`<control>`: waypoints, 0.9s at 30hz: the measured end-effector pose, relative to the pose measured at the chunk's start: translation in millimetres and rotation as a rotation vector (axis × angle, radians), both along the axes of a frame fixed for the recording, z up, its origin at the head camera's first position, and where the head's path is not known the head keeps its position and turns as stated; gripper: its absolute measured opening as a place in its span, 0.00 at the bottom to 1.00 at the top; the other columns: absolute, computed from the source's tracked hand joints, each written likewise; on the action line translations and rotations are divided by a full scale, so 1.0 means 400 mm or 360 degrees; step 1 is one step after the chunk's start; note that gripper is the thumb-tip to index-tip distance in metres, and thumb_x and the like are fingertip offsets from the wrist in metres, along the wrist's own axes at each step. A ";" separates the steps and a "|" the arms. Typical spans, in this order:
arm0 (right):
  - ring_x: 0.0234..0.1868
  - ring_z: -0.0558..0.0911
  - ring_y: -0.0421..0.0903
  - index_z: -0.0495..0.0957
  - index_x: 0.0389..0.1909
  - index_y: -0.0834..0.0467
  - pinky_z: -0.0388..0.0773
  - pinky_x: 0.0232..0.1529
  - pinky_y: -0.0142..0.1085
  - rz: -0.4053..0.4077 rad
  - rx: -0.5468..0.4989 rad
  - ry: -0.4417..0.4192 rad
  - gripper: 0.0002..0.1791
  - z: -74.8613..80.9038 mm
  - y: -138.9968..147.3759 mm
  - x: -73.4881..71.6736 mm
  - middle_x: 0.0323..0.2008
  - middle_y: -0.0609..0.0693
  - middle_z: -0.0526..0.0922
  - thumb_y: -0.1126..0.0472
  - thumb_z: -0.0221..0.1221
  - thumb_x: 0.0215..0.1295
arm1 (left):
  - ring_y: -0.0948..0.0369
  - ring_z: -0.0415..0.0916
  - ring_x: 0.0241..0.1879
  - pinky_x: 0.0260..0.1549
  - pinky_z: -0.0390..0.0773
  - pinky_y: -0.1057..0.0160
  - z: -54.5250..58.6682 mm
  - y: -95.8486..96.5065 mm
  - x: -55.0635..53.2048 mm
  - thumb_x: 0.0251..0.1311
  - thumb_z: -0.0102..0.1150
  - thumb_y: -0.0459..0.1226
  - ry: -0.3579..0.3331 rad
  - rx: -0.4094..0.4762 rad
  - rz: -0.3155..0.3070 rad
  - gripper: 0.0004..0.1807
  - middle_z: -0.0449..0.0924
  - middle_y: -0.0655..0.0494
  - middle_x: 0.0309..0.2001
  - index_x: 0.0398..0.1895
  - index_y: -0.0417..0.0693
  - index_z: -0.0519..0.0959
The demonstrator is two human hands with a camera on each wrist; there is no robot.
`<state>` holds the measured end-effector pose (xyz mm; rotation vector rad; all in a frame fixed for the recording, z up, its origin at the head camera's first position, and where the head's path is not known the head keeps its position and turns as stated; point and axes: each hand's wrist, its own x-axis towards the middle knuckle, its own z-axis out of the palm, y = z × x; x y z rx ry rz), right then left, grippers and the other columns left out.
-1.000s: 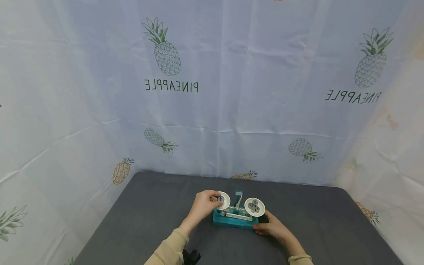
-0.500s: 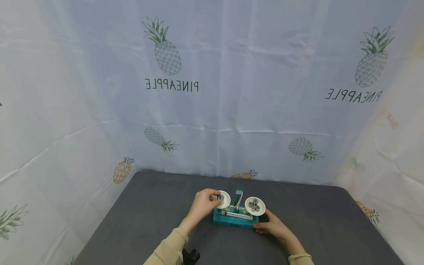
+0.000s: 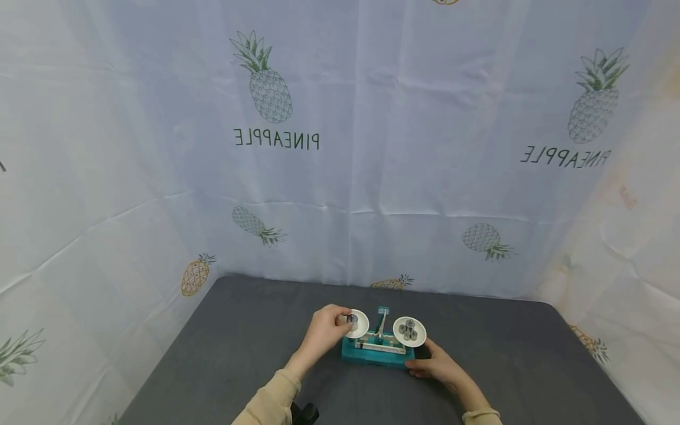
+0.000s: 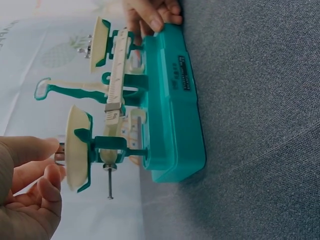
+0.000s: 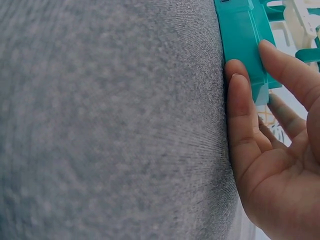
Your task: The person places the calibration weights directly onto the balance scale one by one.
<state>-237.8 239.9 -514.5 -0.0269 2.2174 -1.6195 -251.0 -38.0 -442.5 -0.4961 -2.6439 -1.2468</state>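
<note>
A teal balance scale (image 3: 372, 357) stands on the dark table, with two white pans on its beam. In the left pan (image 3: 363, 325) a silver metal weight (image 3: 352, 319) is pinched between the thumb and forefinger of my left hand (image 3: 325, 328). The left wrist view shows this weight (image 4: 60, 154) against the pan's face, partly covered by the fingers. Several metal weights (image 3: 408, 330) sit together in the right pan (image 3: 419, 340). My right hand (image 3: 437, 365) holds the right end of the base, thumb and fingers touching the teal plastic (image 5: 245, 40).
The grey cloth-like table surface (image 3: 239, 348) spreads around the scale. A pale curtain (image 3: 340, 177) printed with pineapples hangs behind and along both sides. Near my left sleeve lies a black object (image 3: 305, 413), partly hidden. A pointer arm (image 3: 382, 321) rises between the two pans.
The left hand and its weight have shifted very slightly left, and the left pan looks marginally lower. The right hand keeps its place on the base.
</note>
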 end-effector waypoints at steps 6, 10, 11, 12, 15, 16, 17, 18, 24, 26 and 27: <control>0.33 0.81 0.47 0.37 0.65 0.67 0.78 0.35 0.41 -0.0025 -0.0037 -0.0008 0.50 0.005 0.001 -0.003 0.51 0.72 0.64 0.58 0.61 0.51 | 0.69 0.62 0.18 0.14 0.65 0.73 0.012 -0.004 0.000 0.49 0.59 0.37 0.0054 0.0021 0.0011 0.13 0.77 0.50 0.36 0.40 0.45 0.79; 0.33 0.81 0.46 0.39 0.64 0.67 0.78 0.36 0.42 -0.0048 -0.0038 0.0007 0.49 0.012 0.003 0.001 0.54 0.73 0.59 0.59 0.61 0.50 | 0.71 0.62 0.19 0.14 0.65 0.73 0.030 -0.017 0.003 0.49 0.59 0.37 0.0111 0.0036 0.0040 0.13 0.78 0.49 0.36 0.39 0.45 0.79; 0.33 0.81 0.46 0.41 0.64 0.67 0.78 0.35 0.42 -0.0055 -0.0018 0.0024 0.48 0.015 0.004 0.003 0.54 0.72 0.59 0.59 0.62 0.50 | 0.71 0.63 0.19 0.15 0.65 0.74 0.035 -0.022 0.004 0.49 0.59 0.37 0.0122 0.0040 0.0055 0.12 0.78 0.50 0.36 0.39 0.46 0.80; 0.34 0.81 0.47 0.43 0.63 0.68 0.78 0.35 0.42 -0.0054 -0.0008 0.0042 0.46 0.018 0.007 0.004 0.54 0.72 0.59 0.59 0.61 0.50 | 0.71 0.63 0.19 0.15 0.65 0.74 0.039 -0.029 0.006 0.49 0.59 0.38 0.0127 0.0044 0.0068 0.12 0.78 0.50 0.36 0.39 0.47 0.79; 0.35 0.81 0.48 0.48 0.62 0.68 0.78 0.35 0.43 -0.0061 0.0051 0.0086 0.42 0.032 0.021 0.011 0.52 0.71 0.63 0.58 0.61 0.51 | 0.70 0.65 0.21 0.18 0.67 0.74 0.050 -0.052 0.012 0.51 0.58 0.39 0.0158 0.0037 0.0109 0.11 0.78 0.52 0.36 0.38 0.50 0.79; 0.35 0.81 0.48 0.49 0.62 0.69 0.78 0.35 0.43 -0.0056 0.0068 0.0097 0.42 0.038 0.028 0.013 0.52 0.72 0.64 0.58 0.60 0.52 | 0.70 0.65 0.22 0.18 0.67 0.74 0.052 -0.059 0.015 0.51 0.57 0.40 0.0164 0.0035 0.0113 0.11 0.78 0.52 0.36 0.39 0.50 0.79; 0.36 0.81 0.49 0.49 0.62 0.68 0.78 0.36 0.43 -0.0039 0.0087 0.0099 0.41 0.046 0.037 0.016 0.52 0.72 0.64 0.57 0.59 0.53 | 0.70 0.66 0.23 0.19 0.67 0.74 0.053 -0.067 0.017 0.52 0.57 0.40 0.0166 0.0031 0.0116 0.11 0.78 0.52 0.37 0.39 0.51 0.79; 0.37 0.81 0.49 0.50 0.62 0.68 0.78 0.36 0.43 -0.0022 0.0108 0.0100 0.40 0.055 0.046 0.018 0.52 0.71 0.65 0.56 0.58 0.54 | 0.70 0.67 0.24 0.20 0.68 0.74 0.053 -0.075 0.019 0.52 0.57 0.41 0.0166 0.0027 0.0114 0.11 0.77 0.52 0.37 0.39 0.51 0.79; 0.39 0.80 0.50 0.55 0.61 0.66 0.77 0.36 0.43 0.0023 0.0287 0.0154 0.37 0.114 0.096 0.040 0.50 0.66 0.72 0.49 0.55 0.57 | 0.70 0.70 0.27 0.25 0.71 0.74 0.044 -0.114 0.029 0.52 0.57 0.42 0.0147 -0.0021 0.0117 0.12 0.76 0.58 0.38 0.40 0.52 0.78; 0.39 0.80 0.50 0.58 0.60 0.65 0.78 0.36 0.42 -0.0043 0.0365 0.0211 0.37 0.132 0.108 0.048 0.48 0.63 0.73 0.47 0.55 0.55 | 0.69 0.71 0.28 0.26 0.72 0.74 0.041 -0.125 0.030 0.52 0.57 0.42 0.0162 -0.0047 0.0130 0.12 0.76 0.59 0.38 0.41 0.52 0.78; 0.39 0.80 0.49 0.59 0.59 0.64 0.78 0.36 0.41 -0.0086 0.0424 0.0258 0.37 0.139 0.114 0.051 0.47 0.61 0.74 0.46 0.55 0.55 | 0.68 0.72 0.29 0.27 0.72 0.73 0.040 -0.131 0.031 0.52 0.57 0.42 0.0169 -0.0066 0.0140 0.12 0.76 0.60 0.38 0.41 0.52 0.77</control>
